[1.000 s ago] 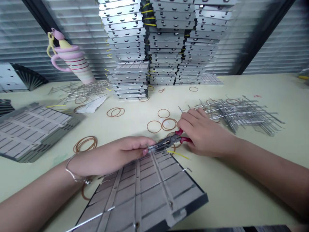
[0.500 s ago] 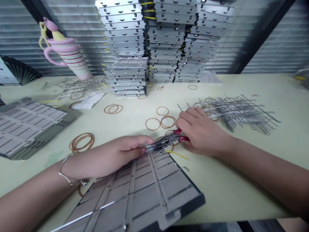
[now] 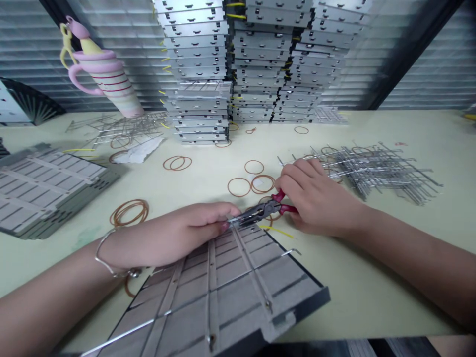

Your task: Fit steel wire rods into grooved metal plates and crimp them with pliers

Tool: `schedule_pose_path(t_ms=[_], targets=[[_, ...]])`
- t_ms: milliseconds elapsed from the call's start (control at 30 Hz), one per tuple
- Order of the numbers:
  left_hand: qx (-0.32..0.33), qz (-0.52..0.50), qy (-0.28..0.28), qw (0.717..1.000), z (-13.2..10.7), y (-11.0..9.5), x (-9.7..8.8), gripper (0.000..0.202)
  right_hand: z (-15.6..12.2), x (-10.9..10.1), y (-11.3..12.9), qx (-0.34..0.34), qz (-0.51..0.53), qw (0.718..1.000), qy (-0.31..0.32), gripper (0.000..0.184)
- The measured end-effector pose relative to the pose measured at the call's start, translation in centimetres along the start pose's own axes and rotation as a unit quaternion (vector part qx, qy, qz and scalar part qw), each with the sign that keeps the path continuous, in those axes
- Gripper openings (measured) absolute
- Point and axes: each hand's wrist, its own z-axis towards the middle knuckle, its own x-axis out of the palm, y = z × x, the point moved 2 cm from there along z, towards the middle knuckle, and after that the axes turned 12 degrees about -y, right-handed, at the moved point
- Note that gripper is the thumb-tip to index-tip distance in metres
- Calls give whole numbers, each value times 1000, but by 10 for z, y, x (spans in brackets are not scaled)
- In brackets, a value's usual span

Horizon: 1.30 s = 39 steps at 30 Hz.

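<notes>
A flat panel (image 3: 238, 277) with grey slabs, metal strips and thin rods lies tilted at the front. My left hand (image 3: 201, 220) is closed on its far edge, thumb on top and the other fingers hidden beneath. In my right hand (image 3: 312, 198) is a pair of pliers (image 3: 269, 209) with red handles. The plier jaws reach the panel's far edge, right by my left thumb; what lies between them is too small to make out. One bent-ended metal rod (image 3: 256, 268) crosses the panel. A yellow wire (image 3: 278, 231) sticks out beyond the far edge.
Tall stacks of metal panels (image 3: 201, 59) stand at the back. Loose rods (image 3: 386, 171) are piled right, more rods (image 3: 126, 126) back left. Similar panels (image 3: 48, 188) lie left. Brown rubber bands (image 3: 130, 213) are scattered about. A pink-and-white cup (image 3: 111, 82) stands back left.
The view has shifted a little, so the panel and both hands appear slightly further right. The pliers stay at the panel's far edge, and both hands keep their hold.
</notes>
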Motion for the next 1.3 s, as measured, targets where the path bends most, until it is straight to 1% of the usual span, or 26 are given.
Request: schedule_pose_path(t_ms=[267, 433, 533, 633, 767, 900, 1067, 1300], targets=[[-5, 37, 23, 999, 0, -4, -1, 30, 0, 1, 0, 3, 0, 1000, -11, 17], [11, 51, 20, 998, -1, -4, -1, 29, -1, 3, -1, 6, 9, 1000, -1, 20], [11, 56, 19, 998, -2, -4, -1, 30, -1, 3, -2, 4, 16, 1000, 5, 18], [5, 64, 19, 998, -2, -4, -1, 30, 0, 5, -2, 4, -1, 1000, 8, 13], [9, 55, 32, 998, -2, -5, -1, 28, 1, 4, 0, 12, -24, 1000, 4, 10], [15, 48, 29, 998, 0, -4, -2, 28, 0, 0, 2, 15, -39, 999, -2, 13], [-3, 33, 27, 999, 1, -2, -1, 29, 1, 0, 2, 9, -40, 999, 9, 14], [-15, 26, 23, 999, 1, 0, 0, 30, 2, 2, 5, 19, -61, 998, 4, 14]])
